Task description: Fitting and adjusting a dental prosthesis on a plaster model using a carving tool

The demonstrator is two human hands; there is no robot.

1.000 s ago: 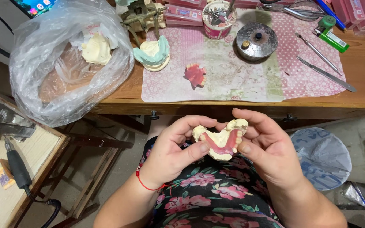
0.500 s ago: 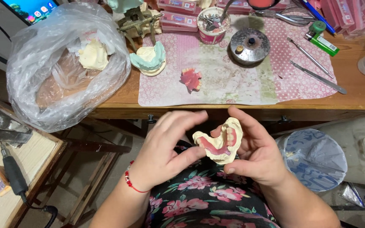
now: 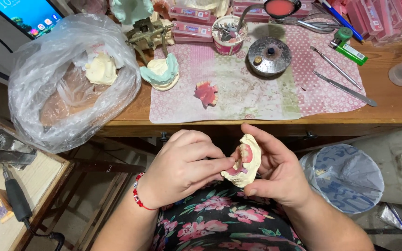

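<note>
Between Two Hands, a Plaster Dental Cast

Over the lap, below the tabletop edge, the right hand (image 3: 280,174) cradles a cream plaster dental cast (image 3: 244,160), thumb arched over its top and fingers curled beneath, so it is grasping the cast. The cast is tipped on edge, its long axis running roughly up and down in view, with the pink wax and teeth facing the left hand (image 3: 184,167). That left hand lies just to the cast's left, fingers bent, its index fingertip touching the pink part; it presses rather than holds. A red bead bracelet (image 3: 138,197) circles its wrist.

Farther out, on the wooden tabletop (image 3: 387,104), a patterned mat (image 3: 266,97) carries a small pink denture piece (image 3: 206,93), a teal and cream mould (image 3: 161,74), a round metal lid (image 3: 270,56) and thin metal tools (image 3: 343,86). A clear plastic bag (image 3: 66,79) holding more casts sits at the left, a lined bin (image 3: 345,176) at the right
</note>
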